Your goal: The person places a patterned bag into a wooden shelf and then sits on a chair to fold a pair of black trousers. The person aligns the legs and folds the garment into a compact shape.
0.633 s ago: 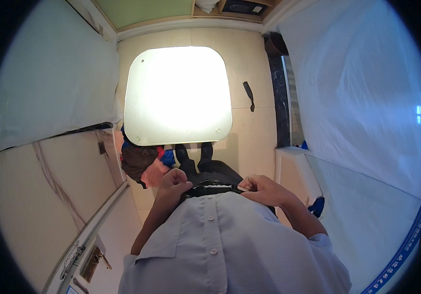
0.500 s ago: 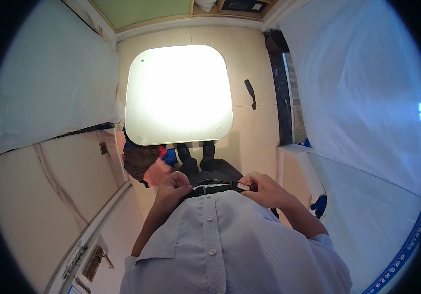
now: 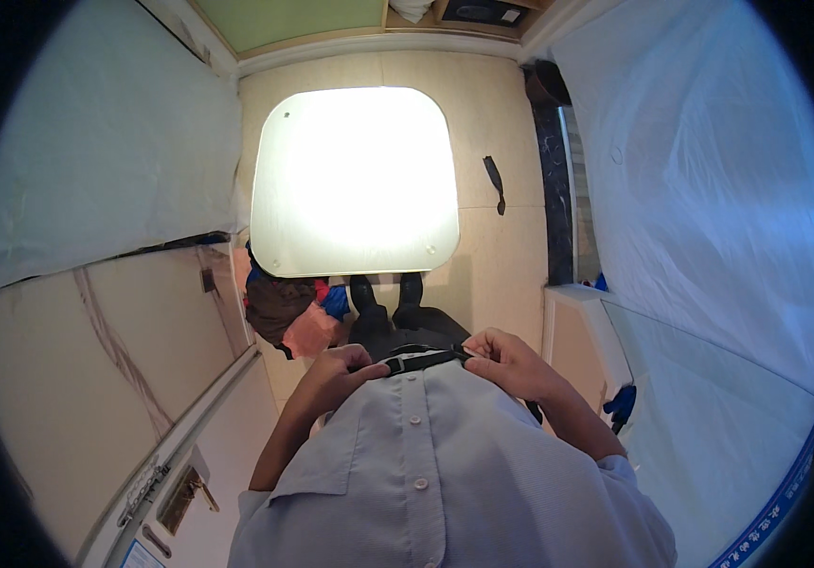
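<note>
A black strap (image 3: 423, 362) with a buckle runs across my waist, over the front of a light grey-blue buttoned shirt (image 3: 388, 454). At its left end my left hand (image 3: 340, 377) is closed, thumb and fingers pinching the strap beside the buckle (image 3: 397, 365). My right hand (image 3: 506, 364) pinches the strap's other end, with thumb and forefinger together. Just beyond the hands are dark trousers (image 3: 407, 333) and black shoes (image 3: 409, 287). Whatever part of the strap lies inside the fingers is hidden.
A brightly lit white square table (image 3: 359, 180) with rounded corners stands in front of my feet. Clothes (image 3: 279, 308) are heaped at its near left. A dark strip (image 3: 495, 185) lies on the tiled floor. A door (image 3: 189, 492) is at lower left; plastic sheeting (image 3: 691, 142) hangs on the right.
My left hand has slid slightly right, closer to the buckle. A small pale piece beside my right fingertips shows less now. The whole view has shifted a little.
</note>
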The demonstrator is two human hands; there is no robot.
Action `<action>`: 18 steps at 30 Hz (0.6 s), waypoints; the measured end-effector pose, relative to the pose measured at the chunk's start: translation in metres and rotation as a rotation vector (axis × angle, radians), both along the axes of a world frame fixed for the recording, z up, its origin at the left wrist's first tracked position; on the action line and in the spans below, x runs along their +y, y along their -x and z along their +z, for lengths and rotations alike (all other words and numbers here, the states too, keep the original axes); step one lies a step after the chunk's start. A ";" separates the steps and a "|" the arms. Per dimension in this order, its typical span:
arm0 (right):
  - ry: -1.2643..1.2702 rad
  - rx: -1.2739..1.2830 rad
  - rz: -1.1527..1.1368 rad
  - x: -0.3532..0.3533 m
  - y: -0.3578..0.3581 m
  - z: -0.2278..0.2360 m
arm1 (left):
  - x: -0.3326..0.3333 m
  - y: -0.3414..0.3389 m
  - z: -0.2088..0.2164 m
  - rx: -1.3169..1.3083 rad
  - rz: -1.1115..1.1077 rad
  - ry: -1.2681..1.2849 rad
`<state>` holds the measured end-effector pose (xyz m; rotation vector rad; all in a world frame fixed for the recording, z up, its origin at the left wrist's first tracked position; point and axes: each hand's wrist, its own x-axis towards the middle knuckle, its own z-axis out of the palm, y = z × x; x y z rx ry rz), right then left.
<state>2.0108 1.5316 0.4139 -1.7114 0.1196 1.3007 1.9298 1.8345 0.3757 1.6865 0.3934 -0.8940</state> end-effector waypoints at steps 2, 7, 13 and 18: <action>-0.018 0.006 -0.014 0.002 0.000 -0.002 | 0.002 0.000 0.000 0.014 -0.025 -0.039; 0.033 -0.028 0.044 0.016 -0.004 0.012 | 0.005 0.012 -0.004 0.085 0.108 0.064; 0.059 -0.142 0.198 0.031 -0.003 0.020 | -0.002 0.004 0.002 0.083 0.534 0.473; -0.034 -0.112 0.218 0.031 0.011 0.041 | -0.001 -0.006 0.061 0.166 0.593 0.607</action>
